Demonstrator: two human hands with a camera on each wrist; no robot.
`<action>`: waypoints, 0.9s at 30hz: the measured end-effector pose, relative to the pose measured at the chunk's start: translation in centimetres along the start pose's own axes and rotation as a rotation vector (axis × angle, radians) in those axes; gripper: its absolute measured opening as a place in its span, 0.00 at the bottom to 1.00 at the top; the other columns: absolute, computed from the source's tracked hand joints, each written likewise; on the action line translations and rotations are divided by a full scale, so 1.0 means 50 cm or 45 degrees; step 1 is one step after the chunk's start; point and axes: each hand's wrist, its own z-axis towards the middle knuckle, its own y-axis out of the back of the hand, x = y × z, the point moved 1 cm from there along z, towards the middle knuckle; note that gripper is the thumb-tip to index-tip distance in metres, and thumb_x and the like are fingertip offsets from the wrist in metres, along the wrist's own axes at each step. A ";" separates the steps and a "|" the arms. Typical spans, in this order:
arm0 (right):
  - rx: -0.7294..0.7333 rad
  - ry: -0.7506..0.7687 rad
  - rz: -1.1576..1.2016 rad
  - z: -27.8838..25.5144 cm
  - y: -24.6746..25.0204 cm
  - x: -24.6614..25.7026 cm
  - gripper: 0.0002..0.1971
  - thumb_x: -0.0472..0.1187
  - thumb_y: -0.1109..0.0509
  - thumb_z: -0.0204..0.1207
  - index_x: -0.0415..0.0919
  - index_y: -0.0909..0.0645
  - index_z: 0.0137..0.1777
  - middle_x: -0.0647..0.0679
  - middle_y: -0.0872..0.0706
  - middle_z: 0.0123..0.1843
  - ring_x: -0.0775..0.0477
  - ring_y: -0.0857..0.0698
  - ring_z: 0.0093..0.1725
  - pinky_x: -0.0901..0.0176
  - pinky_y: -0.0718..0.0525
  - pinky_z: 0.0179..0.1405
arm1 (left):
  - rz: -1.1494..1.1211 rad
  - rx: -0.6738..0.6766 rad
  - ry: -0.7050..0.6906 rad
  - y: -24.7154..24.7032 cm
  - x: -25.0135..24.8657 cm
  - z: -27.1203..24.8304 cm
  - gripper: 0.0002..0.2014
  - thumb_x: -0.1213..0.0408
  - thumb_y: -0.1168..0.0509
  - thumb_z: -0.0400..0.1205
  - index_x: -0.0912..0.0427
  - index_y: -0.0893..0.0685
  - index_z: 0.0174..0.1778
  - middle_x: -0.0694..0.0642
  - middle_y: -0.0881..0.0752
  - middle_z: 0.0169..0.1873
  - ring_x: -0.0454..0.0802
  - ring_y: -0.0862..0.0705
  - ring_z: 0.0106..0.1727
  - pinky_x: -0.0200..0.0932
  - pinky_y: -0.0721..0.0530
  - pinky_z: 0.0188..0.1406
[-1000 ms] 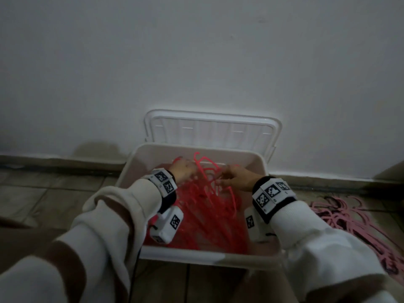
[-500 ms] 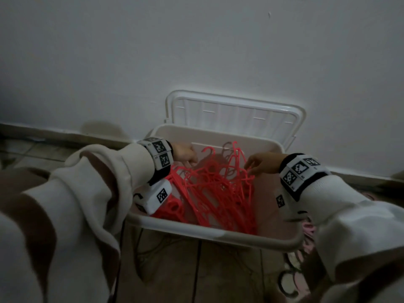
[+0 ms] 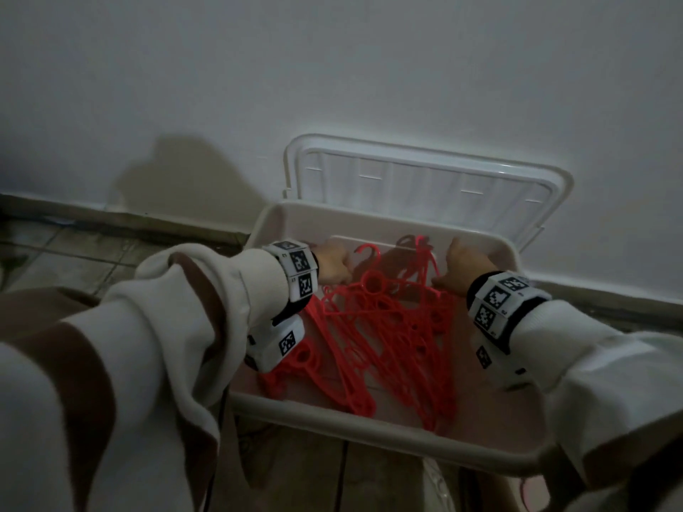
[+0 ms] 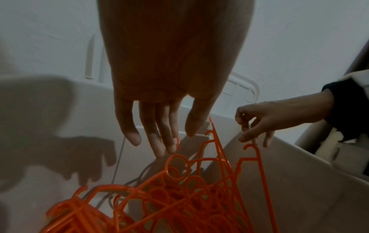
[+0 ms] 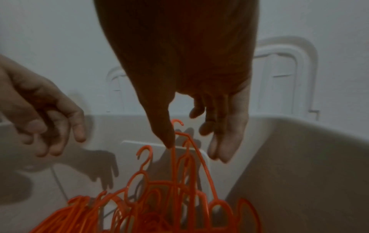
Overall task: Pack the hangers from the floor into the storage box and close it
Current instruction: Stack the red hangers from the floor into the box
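Both hands hang released over the pile: the left hand has straight fingers, its fingertips just above or barely brushing the topmost ring of the hangers, while the right hand reaches down with its thumb against one thin upright hook stem and the other fingers loose. Whether that thumb counts as a pinch I cannot tell for sure in this dim, blurred wrist view; it looks like a light touch rather than a clench.

Nearest in the head view runs the front rim of the storage box, standing on the tiled floor. Inside it the red plastic hangers lie as a tangled sheaf, shoulders toward the near wall, hooks rising toward the far wall between the two hands. Behind the box its white lid stands tilted up against the wall, still open.

These hangers look light, thin and stiff, with smooth plastic that could slip, and their hooks and rings catch on one another, so lifting one would likely drag its neighbours. Best hold, in my judgement, is a bundle of necks just below the hooks, or the flat shoulders pressed down with open palms to settle the stack below the rim before the lid is brought over.
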 end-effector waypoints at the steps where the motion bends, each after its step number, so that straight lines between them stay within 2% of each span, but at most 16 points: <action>1: -0.002 -0.029 0.036 0.017 -0.015 -0.004 0.30 0.47 0.38 0.81 0.24 0.39 0.73 0.31 0.28 0.71 0.35 0.26 0.70 0.53 0.26 0.63 | 0.006 0.003 0.023 -0.004 -0.001 0.010 0.14 0.67 0.36 0.80 0.66 0.18 0.60 0.53 0.18 0.37 0.49 0.20 0.44 0.38 0.24 0.40; 3: 0.082 -0.036 0.064 0.036 -0.026 -0.014 0.27 0.46 0.41 0.83 0.24 0.37 0.73 0.31 0.31 0.73 0.36 0.28 0.72 0.53 0.29 0.67 | 0.004 0.006 0.043 -0.013 -0.006 0.029 0.15 0.67 0.37 0.80 0.67 0.18 0.60 0.58 0.16 0.47 0.56 0.17 0.54 0.43 0.23 0.47; 4: 0.135 -0.018 0.084 0.044 -0.034 -0.016 0.24 0.44 0.41 0.83 0.26 0.34 0.72 0.31 0.28 0.72 0.36 0.27 0.71 0.53 0.29 0.67 | -0.003 0.003 0.040 -0.020 -0.010 0.039 0.15 0.67 0.37 0.80 0.67 0.18 0.61 0.61 0.16 0.51 0.58 0.17 0.58 0.44 0.22 0.50; 6: 0.221 0.067 0.126 0.043 -0.038 -0.005 0.22 0.42 0.36 0.80 0.29 0.29 0.69 0.34 0.23 0.69 0.36 0.23 0.67 0.54 0.27 0.63 | -0.065 0.007 0.021 -0.036 -0.020 0.057 0.18 0.67 0.37 0.80 0.65 0.22 0.66 0.62 0.18 0.59 0.59 0.20 0.63 0.45 0.23 0.58; 9: 0.284 0.179 0.116 0.050 -0.051 0.011 0.26 0.43 0.31 0.76 0.33 0.30 0.71 0.36 0.21 0.67 0.38 0.22 0.66 0.55 0.25 0.60 | -0.279 0.030 -0.038 -0.065 -0.034 0.086 0.25 0.71 0.33 0.76 0.58 0.28 0.70 0.62 0.21 0.65 0.60 0.24 0.69 0.49 0.26 0.68; 11: 0.339 0.230 0.070 0.056 -0.058 0.016 0.26 0.39 0.29 0.74 0.35 0.29 0.72 0.36 0.19 0.65 0.39 0.20 0.65 0.55 0.23 0.58 | -0.307 0.057 -0.073 -0.079 -0.048 0.092 0.29 0.70 0.33 0.78 0.53 0.32 0.75 0.58 0.23 0.69 0.55 0.25 0.70 0.40 0.28 0.68; 12: 0.358 0.271 0.052 0.059 -0.059 0.017 0.24 0.38 0.29 0.74 0.35 0.27 0.70 0.36 0.18 0.65 0.39 0.20 0.64 0.56 0.23 0.57 | -0.296 0.071 -0.089 -0.083 -0.055 0.094 0.30 0.70 0.35 0.79 0.52 0.34 0.77 0.58 0.24 0.70 0.54 0.25 0.70 0.34 0.28 0.61; 13: 0.352 0.307 0.057 0.060 -0.059 0.016 0.21 0.38 0.30 0.75 0.34 0.24 0.67 0.36 0.18 0.64 0.39 0.19 0.63 0.56 0.23 0.56 | -0.296 0.071 -0.129 -0.085 -0.064 0.096 0.29 0.72 0.37 0.80 0.51 0.34 0.77 0.58 0.23 0.69 0.56 0.25 0.70 0.31 0.28 0.52; 14: 0.348 0.327 0.065 0.059 -0.057 0.015 0.19 0.40 0.31 0.76 0.34 0.22 0.65 0.36 0.17 0.63 0.39 0.19 0.62 0.57 0.24 0.55 | -0.283 0.074 -0.157 -0.087 -0.070 0.099 0.29 0.74 0.40 0.80 0.52 0.34 0.77 0.59 0.23 0.68 0.58 0.24 0.68 0.33 0.27 0.47; 15: 0.327 0.345 0.089 0.057 -0.054 0.015 0.17 0.42 0.32 0.77 0.33 0.21 0.62 0.36 0.17 0.62 0.40 0.19 0.60 0.58 0.26 0.52 | -0.264 0.074 -0.190 -0.091 -0.073 0.100 0.29 0.76 0.42 0.80 0.52 0.34 0.77 0.61 0.22 0.68 0.60 0.23 0.67 0.36 0.25 0.48; 17: 0.271 0.367 0.170 0.051 -0.047 0.010 0.19 0.47 0.35 0.79 0.31 0.19 0.58 0.36 0.15 0.55 0.43 0.19 0.52 0.60 0.31 0.42 | -0.224 0.114 -0.200 -0.103 -0.075 0.107 0.29 0.75 0.43 0.80 0.51 0.34 0.77 0.59 0.22 0.68 0.60 0.22 0.66 0.40 0.23 0.57; 18: 0.248 0.368 0.214 0.051 -0.044 0.005 0.19 0.47 0.37 0.80 0.30 0.19 0.57 0.37 0.15 0.53 0.43 0.20 0.49 0.62 0.34 0.39 | -0.227 0.145 -0.193 -0.111 -0.074 0.111 0.29 0.73 0.41 0.79 0.50 0.33 0.77 0.58 0.22 0.68 0.58 0.21 0.65 0.43 0.21 0.61; 20: 0.207 0.366 0.267 0.052 -0.034 -0.006 0.20 0.47 0.38 0.81 0.27 0.19 0.56 0.32 0.15 0.54 0.41 0.21 0.47 0.62 0.36 0.38 | -0.286 0.188 -0.193 -0.133 -0.077 0.118 0.28 0.68 0.35 0.77 0.50 0.29 0.74 0.57 0.19 0.65 0.55 0.19 0.63 0.49 0.20 0.63; 22: 0.167 0.389 0.298 0.047 -0.024 -0.018 0.20 0.47 0.38 0.81 0.27 0.18 0.57 0.31 0.15 0.54 0.37 0.19 0.49 0.60 0.33 0.39 | -0.396 0.150 -0.229 -0.155 -0.082 0.127 0.28 0.60 0.30 0.70 0.51 0.24 0.68 0.57 0.17 0.61 0.55 0.18 0.61 0.52 0.19 0.63; 24: 0.110 0.425 0.356 0.042 -0.017 -0.032 0.20 0.46 0.37 0.81 0.27 0.17 0.55 0.32 0.14 0.52 0.35 0.16 0.53 0.55 0.25 0.46 | -0.446 0.063 -0.277 -0.168 -0.089 0.133 0.26 0.53 0.28 0.68 0.55 0.20 0.62 0.57 0.15 0.59 0.56 0.18 0.61 0.51 0.20 0.63; 27: 0.023 0.473 0.497 0.027 -0.001 -0.045 0.16 0.44 0.35 0.80 0.29 0.15 0.49 0.34 0.11 0.49 0.40 0.13 0.48 0.59 0.20 0.45 | -0.449 -0.030 -0.360 -0.173 -0.100 0.134 0.14 0.58 0.30 0.76 0.58 0.18 0.56 0.56 0.14 0.54 0.52 0.17 0.56 0.44 0.20 0.58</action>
